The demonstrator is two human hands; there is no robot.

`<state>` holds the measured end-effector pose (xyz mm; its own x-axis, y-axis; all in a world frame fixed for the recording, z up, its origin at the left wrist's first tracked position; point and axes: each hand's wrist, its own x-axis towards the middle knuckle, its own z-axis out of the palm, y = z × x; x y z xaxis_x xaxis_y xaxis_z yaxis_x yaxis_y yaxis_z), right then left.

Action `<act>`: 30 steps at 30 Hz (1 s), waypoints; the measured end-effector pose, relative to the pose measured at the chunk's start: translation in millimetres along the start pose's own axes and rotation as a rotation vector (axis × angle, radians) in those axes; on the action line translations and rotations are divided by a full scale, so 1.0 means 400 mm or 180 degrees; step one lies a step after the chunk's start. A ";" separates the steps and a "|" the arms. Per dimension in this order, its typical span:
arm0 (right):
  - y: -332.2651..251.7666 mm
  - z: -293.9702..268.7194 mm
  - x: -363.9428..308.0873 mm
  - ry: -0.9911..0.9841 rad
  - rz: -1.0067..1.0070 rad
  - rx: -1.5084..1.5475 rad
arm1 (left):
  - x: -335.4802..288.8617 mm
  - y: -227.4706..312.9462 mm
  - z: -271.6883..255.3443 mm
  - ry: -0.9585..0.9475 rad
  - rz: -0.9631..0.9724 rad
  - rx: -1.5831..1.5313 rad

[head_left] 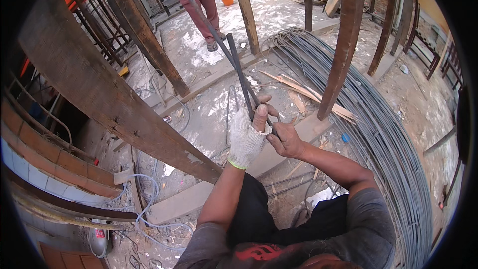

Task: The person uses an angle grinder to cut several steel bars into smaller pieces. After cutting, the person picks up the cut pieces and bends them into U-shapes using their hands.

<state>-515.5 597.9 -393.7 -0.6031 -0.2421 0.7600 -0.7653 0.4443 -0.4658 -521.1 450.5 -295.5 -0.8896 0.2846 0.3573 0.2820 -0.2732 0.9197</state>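
Two dark steel bars [240, 72] cross at a narrow angle in front of me. The longer one slants up to the far left, toward another person; the shorter one's end stands free. My left hand [247, 137], in a white knitted glove with bare fingertips, is closed around both bars. Just right of it, my right hand [288, 140] is bare and closed on the lower end of a bar, thumb against it. The bars' near ends are partly hidden by my fingers. A thin bent metal rod [228, 114] lies on the ground beyond my left hand.
A large bundle of curved steel bars [388, 139] lies along my right. Wooden posts [343, 40] and a slanting plank [114, 104] rise around me. A person [201, 5] stands beyond, near an orange basin [227, 1]. Split wood [308, 92] and a pale hose [154, 189] lie about.
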 end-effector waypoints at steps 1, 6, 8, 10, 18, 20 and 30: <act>0.003 0.003 0.013 -0.0087 -0.0160 0.0066 | -0.016 0.006 -0.011 0.0022 0.0116 -0.0020; -0.060 0.013 0.090 -0.0091 -0.1088 0.0523 | -0.134 0.129 -0.102 0.0232 0.0964 0.0038; -0.106 0.019 0.121 0.0074 -0.1685 0.0812 | -0.199 0.164 -0.207 -0.0042 0.1053 0.0121; -0.159 0.054 0.119 0.0011 -0.1659 0.1365 | -0.277 0.235 -0.263 0.0077 0.1066 0.0382; -0.154 0.102 0.091 -0.1229 -0.0191 0.1666 | -0.646 0.452 -0.480 0.2797 0.1013 0.1635; -0.154 0.131 0.069 -0.1553 -0.0083 0.1591 | -0.793 0.471 -0.536 0.3600 0.0382 0.2183; -0.089 0.160 0.053 -0.3163 0.0446 0.0977 | -1.439 0.178 -0.685 0.5642 -0.4017 0.3939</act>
<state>-515.3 521.6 -390.0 -0.4976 -0.8664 0.0410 -0.6146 0.3189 -0.7215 -87.3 15.6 -480.5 0.1024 -0.9942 0.0328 -0.9257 -0.0831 0.3691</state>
